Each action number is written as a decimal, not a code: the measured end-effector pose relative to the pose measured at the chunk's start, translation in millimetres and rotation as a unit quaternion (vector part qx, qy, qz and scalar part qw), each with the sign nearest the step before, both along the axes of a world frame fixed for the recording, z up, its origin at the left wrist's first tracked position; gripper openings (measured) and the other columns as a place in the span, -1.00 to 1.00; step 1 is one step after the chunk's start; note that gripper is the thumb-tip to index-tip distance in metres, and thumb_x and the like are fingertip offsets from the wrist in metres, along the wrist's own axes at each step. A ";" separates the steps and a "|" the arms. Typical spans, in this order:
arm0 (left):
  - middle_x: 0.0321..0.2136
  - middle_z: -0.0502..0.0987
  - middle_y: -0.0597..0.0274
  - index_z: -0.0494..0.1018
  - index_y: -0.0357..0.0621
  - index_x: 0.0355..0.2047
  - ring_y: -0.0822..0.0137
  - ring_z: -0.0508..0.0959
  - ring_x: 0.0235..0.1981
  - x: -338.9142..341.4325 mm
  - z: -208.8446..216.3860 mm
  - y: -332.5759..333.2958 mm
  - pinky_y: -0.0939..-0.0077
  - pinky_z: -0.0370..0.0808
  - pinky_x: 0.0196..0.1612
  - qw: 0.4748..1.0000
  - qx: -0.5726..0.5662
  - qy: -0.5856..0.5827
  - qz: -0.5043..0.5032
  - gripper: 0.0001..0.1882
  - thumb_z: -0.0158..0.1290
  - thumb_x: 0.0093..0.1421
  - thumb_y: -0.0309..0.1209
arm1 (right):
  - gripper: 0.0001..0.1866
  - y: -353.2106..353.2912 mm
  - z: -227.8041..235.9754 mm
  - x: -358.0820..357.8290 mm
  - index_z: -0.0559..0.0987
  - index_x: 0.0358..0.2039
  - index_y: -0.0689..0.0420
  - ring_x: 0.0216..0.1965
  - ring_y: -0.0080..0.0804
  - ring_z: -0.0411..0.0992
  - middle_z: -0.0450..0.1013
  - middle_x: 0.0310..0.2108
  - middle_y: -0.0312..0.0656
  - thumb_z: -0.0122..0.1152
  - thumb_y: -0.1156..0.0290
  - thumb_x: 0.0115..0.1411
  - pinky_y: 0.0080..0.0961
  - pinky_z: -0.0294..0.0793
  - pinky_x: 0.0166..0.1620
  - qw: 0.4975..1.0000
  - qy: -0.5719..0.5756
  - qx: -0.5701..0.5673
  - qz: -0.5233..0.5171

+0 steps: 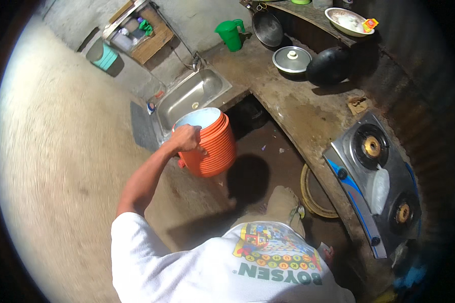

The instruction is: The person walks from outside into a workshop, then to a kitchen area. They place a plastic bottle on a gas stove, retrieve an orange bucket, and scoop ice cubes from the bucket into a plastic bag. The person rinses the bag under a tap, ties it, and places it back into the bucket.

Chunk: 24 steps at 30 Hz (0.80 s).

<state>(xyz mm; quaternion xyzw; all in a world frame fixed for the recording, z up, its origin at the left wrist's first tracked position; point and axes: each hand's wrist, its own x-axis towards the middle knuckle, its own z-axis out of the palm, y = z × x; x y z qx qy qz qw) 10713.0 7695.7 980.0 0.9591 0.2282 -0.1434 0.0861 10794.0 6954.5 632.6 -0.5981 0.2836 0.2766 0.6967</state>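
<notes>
My left hand [188, 138] is closed on the rim of an orange ribbed water jug [212, 154], with its thumb or fingers over the edge. Lidless and pale inside, the jug hangs above the floor just in front of the sink [179, 103]. A red tap sticks out low on its left side. Only a small part of my right hand [328, 254] shows, low beside my shirt, next to something whitish; its fingers are mostly hidden.
A concrete counter [298, 108] bends along the right, bearing a two-burner gas stove [376, 184], a lidded pot [292, 60], a dark wok [329, 66] and a green pitcher [231, 35]. A bare wall [65, 166] stands close on the left. A round yellowish basin [308, 194] sits under the counter.
</notes>
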 end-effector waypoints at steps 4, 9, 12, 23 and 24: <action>-0.43 0.61 -0.06 0.54 -0.20 -0.41 -0.07 0.60 -0.30 61.0 20.4 95.8 0.10 0.49 -0.23 0.994 0.024 0.100 -0.035 -0.31 0.47 -0.39 0.09 | -0.35 108.9 -22.1 30.9 0.35 0.23 0.05 0.13 -0.25 0.31 0.28 0.21 -0.16 0.20 0.02 0.19 -0.25 0.36 0.11 1.000 0.017 0.009 -0.007; -0.41 0.62 -0.05 0.56 -0.24 -0.42 -0.02 0.61 -0.28 107.4 14.0 198.8 0.13 0.49 -0.25 0.981 -0.007 0.177 -0.076 -0.32 0.46 -0.37 0.09 | -0.35 212.0 -34.0 57.3 0.35 0.23 0.05 0.14 -0.26 0.31 0.27 0.22 -0.16 0.20 0.03 0.19 -0.26 0.35 0.12 0.999 0.030 0.016 -0.008; -0.40 0.62 -0.03 0.57 -0.25 -0.40 0.03 0.62 -0.28 131.6 3.5 254.6 0.18 0.49 -0.26 0.963 -0.040 0.255 -0.072 -0.32 0.45 -0.35 0.09 | -0.35 258.0 -32.0 64.4 0.35 0.23 0.05 0.14 -0.26 0.30 0.27 0.22 -0.17 0.20 0.04 0.20 -0.26 0.35 0.12 0.999 0.036 0.015 -0.014; -0.49 0.62 0.16 0.57 -0.30 -0.32 0.39 0.56 -0.44 197.2 -51.0 396.3 0.39 0.46 -0.33 0.910 -0.241 0.320 -0.107 -0.43 0.52 -0.30 -0.23 | -0.36 383.4 -7.1 32.8 0.35 0.23 0.06 0.15 -0.28 0.29 0.26 0.24 -0.17 0.20 0.06 0.20 -0.29 0.33 0.14 0.993 0.054 -0.041 -0.093; -0.46 0.64 0.17 0.57 -0.30 -0.28 0.40 0.56 -0.42 206.5 -55.9 404.7 0.41 0.47 -0.31 0.902 -0.270 0.314 -0.124 -0.44 0.51 -0.28 -0.28 | -0.36 395.6 -5.5 32.1 0.35 0.23 0.06 0.15 -0.28 0.29 0.26 0.24 -0.17 0.20 0.07 0.20 -0.29 0.33 0.14 0.992 0.052 -0.051 -0.104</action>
